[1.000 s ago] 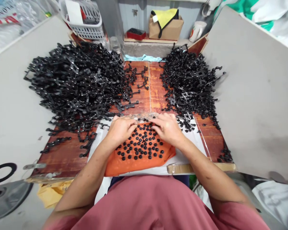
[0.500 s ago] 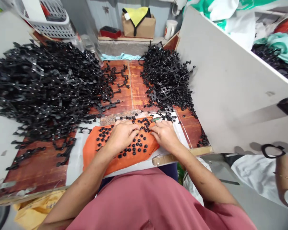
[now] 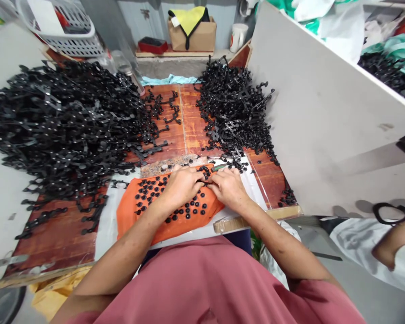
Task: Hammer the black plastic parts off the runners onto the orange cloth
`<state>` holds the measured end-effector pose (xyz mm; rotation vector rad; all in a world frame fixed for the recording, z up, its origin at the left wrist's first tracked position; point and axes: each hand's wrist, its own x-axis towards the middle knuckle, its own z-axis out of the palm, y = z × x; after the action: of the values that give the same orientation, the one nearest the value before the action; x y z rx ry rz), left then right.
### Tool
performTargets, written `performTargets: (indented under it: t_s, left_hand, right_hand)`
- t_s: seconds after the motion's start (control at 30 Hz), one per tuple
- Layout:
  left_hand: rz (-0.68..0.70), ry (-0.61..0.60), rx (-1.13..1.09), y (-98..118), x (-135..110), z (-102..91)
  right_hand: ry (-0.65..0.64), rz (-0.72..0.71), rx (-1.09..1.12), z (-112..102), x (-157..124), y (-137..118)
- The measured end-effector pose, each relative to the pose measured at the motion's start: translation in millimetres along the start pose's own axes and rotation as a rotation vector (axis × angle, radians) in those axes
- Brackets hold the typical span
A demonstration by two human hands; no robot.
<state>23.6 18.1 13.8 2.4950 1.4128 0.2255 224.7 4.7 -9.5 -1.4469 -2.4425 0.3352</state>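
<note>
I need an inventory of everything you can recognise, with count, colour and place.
Tabletop: one, reddish brown, centre
Sheet: one, white, on the tabletop
Orange cloth: one, orange, on the sheet
Small round pieces: many, black, on and near the orange cloth
Heaps of linked parts: two, black, left and right
Side panels: two, pale grey, left and right
Basket: one, white, upper left
Box: one, brown, back
Draped cloth: one, yellow-black, on the box
Mug: one, white, back
Container: one, red-black, back
Crumpled cloth: one, pale blue, tabletop's far edge
Co-worker's arm: one, bare, right edge
Shirt: one, pink, bottom
Left hand: one, bare, over the orange cloth
Right hand: one, bare, beside the left hand
</note>
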Motion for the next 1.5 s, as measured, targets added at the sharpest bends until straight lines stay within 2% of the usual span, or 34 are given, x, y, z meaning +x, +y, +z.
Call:
performTargets:
  t_s: [0.2,0.37,0.53,0.7,0.93,1.1,1.2,1.33,1.5]
  left_hand:
    - [0.005,-0.062,0.005,3,5,5.4]
    - [-0.003,-0.080,-0.031,-3,-3,2.9]
    - [-0.003,-0.054,-0.109,-13,-10,-3.2]
    - [-0.033,0.030,-0.107,-18,-4,-7.4]
    - [-0.035,-0.013,-0.035,-14,-5,-14.7]
    - [-0.022,-0.018,-0.042,-14,-19,-11.9]
    - [-0.036,0.001,-0.056,-15,-24,-10.3]
    - [-0.148,0.069,-0.043,-16,-22,-13.8]
    - [-0.145,0.020,-0.019,-18,-19,-14.7]
  right_hand:
    - [-0.050,0.037,0.080,-1,-3,0]
    - [-0.117,0.076,0.162,1,-9,-1]
    - [-0.059,0.125,0.126,-3,-4,-3]
    - [-0.067,0.038,0.058,-4,9,-7]
    - [-0.107,0.065,0.104,3,13,0]
    - [-0.040,0.094,0.083,-1,8,2]
    - [-0.012,0.050,0.073,-2,9,-1]
    - [0.008,-0.098,0.000,1,20,-9]
    - [-0.009,-0.230,-0.109,4,31,-13]
